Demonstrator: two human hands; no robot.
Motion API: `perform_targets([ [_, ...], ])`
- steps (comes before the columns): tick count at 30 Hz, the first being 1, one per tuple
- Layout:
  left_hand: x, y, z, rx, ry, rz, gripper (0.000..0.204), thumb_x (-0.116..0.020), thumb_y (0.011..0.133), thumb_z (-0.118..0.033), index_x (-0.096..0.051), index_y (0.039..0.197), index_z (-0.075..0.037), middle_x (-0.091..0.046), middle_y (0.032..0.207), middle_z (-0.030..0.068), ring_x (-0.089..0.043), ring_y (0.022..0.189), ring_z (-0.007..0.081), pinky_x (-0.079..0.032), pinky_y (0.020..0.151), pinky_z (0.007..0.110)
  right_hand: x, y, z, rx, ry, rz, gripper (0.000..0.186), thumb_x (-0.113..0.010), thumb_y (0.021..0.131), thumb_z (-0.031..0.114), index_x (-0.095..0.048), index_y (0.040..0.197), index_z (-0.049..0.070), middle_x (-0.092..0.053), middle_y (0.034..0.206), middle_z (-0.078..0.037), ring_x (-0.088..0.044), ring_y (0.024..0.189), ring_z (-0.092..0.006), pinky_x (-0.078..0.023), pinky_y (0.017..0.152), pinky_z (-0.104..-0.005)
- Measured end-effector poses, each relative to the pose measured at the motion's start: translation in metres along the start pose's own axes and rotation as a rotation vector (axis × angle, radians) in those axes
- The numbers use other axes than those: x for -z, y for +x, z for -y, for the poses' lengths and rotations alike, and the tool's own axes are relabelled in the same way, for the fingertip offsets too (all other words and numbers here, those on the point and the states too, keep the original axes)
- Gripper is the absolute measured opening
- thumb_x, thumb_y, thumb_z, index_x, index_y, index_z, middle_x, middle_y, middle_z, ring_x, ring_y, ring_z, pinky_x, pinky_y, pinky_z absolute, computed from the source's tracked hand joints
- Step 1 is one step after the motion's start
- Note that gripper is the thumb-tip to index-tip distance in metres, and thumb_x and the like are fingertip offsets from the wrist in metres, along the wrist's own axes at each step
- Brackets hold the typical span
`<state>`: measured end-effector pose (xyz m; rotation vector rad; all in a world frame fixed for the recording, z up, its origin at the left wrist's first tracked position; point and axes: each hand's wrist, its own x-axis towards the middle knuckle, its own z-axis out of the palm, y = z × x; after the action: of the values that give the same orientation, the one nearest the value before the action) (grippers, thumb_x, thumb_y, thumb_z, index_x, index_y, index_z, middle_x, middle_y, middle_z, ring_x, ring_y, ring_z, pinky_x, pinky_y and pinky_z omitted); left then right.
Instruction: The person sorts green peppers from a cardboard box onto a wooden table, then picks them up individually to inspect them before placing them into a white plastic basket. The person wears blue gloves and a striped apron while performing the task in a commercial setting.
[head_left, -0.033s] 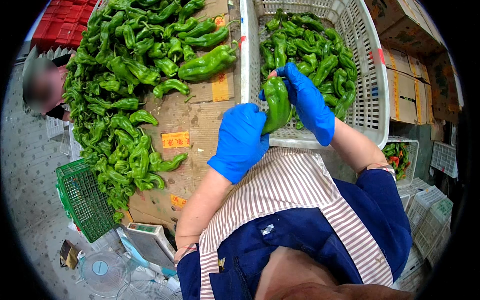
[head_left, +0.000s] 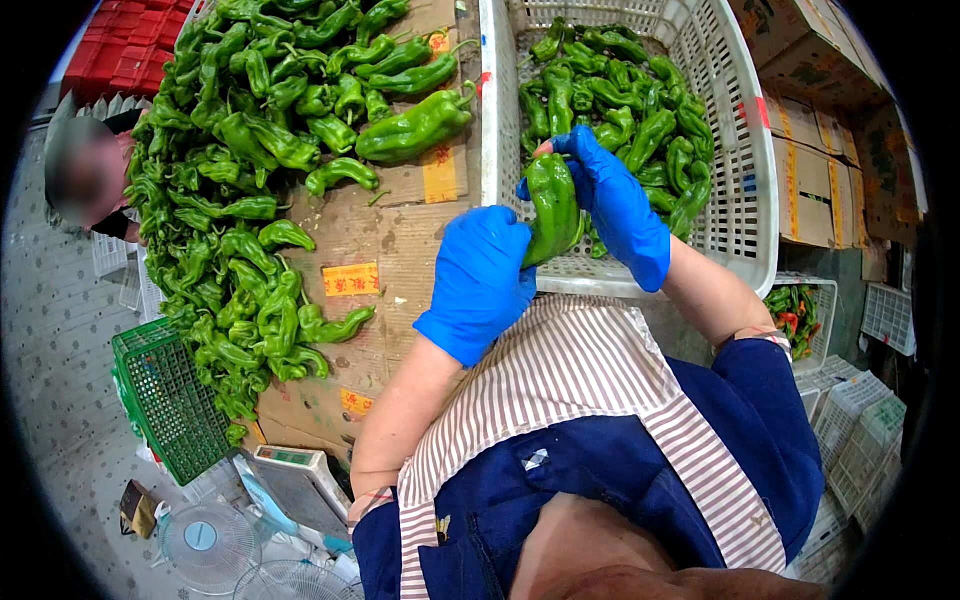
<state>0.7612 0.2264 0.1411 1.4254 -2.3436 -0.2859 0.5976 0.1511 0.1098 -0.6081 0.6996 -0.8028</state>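
Between my gloved hands is one large green pepper (head_left: 551, 205), tilted upright over the near edge of the white crate (head_left: 490, 130). My left hand (head_left: 478, 275), in a blue glove, is curled with its fingers closed at the pepper's lower left side. From the right, my right hand (head_left: 622, 205) grips the pepper, its thumb and fingers around the upper part; a bare fingertip shows through that glove. Many green peppers (head_left: 610, 95) lie inside the crate beyond my hands. A big heap of green peppers (head_left: 240, 140) covers the cardboard-topped table (head_left: 390, 245) on the left.
Cardboard boxes (head_left: 812, 190) are stacked at the right, above a small white crate (head_left: 828, 330) with red and green peppers. A green crate (head_left: 170, 400) and a fan (head_left: 210, 545) stand at lower left. Another person (head_left: 95, 175) is beyond the heap, near red crates (head_left: 125, 45).
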Motion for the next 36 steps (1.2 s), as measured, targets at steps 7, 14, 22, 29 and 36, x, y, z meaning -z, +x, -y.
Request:
perform_targets([
  [7, -0.006, 0.001, 0.000, -0.007, 0.090, 0.070, 0.033, -0.066, 0.057, -0.006, -0.053, 0.088, -0.005, -0.051, 0.086, 0.0146, -0.051, 0.079, 0.0339, -0.041, 0.066, 0.042, 0.004, 0.000, -0.016, 0.260, -0.461, -0.028, 0.028, -0.066, 0.077, 0.011, -0.054, 0.102, 0.004, -0.057, 0.093, -0.006, -0.055, 0.090, -0.0116, -0.045, 0.081, -0.0291],
  [14, -0.004, 0.004, -0.001, 0.020, -0.099, 0.069, 0.036, -0.067, 0.056, -0.006, -0.054, 0.090, -0.004, -0.052, 0.089, 0.0148, -0.051, 0.081, 0.0346, -0.042, 0.069, 0.042, 0.016, 0.000, -0.007, -0.020, -0.106, 0.010, 0.026, -0.049, 0.089, 0.025, -0.052, 0.105, 0.005, -0.058, 0.086, -0.007, -0.060, 0.080, -0.0165, -0.049, 0.076, -0.0307],
  [22, -0.016, 0.010, 0.017, 0.088, -0.297, 0.027, 0.050, -0.069, 0.063, -0.005, -0.053, 0.111, -0.006, -0.051, 0.107, 0.0145, -0.049, 0.102, 0.0312, -0.041, 0.087, 0.038, 0.049, -0.027, 0.023, 0.128, -0.128, -0.082, 0.035, -0.055, 0.083, 0.019, -0.050, 0.115, 0.004, -0.058, 0.091, -0.006, -0.058, 0.083, -0.0168, -0.047, 0.078, -0.0291],
  [29, -0.019, 0.043, 0.169, 0.309, 0.305, -0.128, 0.070, -0.075, 0.060, -0.013, -0.046, 0.123, -0.007, -0.051, 0.113, 0.0171, -0.048, 0.104, 0.0331, -0.040, 0.089, 0.038, 0.322, -0.184, 0.143, 0.728, -0.504, -0.792, 0.035, -0.053, 0.085, 0.020, -0.051, 0.116, 0.004, -0.057, 0.091, -0.006, -0.055, 0.084, -0.0158, -0.045, 0.078, -0.0272],
  [36, -0.016, 0.055, 0.177, 0.293, 0.428, -0.001, 0.068, -0.075, 0.058, -0.019, -0.048, 0.118, -0.004, -0.055, 0.093, 0.0164, -0.053, 0.081, 0.0341, -0.044, 0.073, 0.041, 0.503, -0.327, 0.110, 0.055, -1.422, -1.646, 0.056, -0.057, 0.086, 0.034, -0.042, 0.127, -0.001, -0.043, 0.128, -0.017, -0.045, 0.115, -0.0242, -0.037, 0.095, -0.0340],
])
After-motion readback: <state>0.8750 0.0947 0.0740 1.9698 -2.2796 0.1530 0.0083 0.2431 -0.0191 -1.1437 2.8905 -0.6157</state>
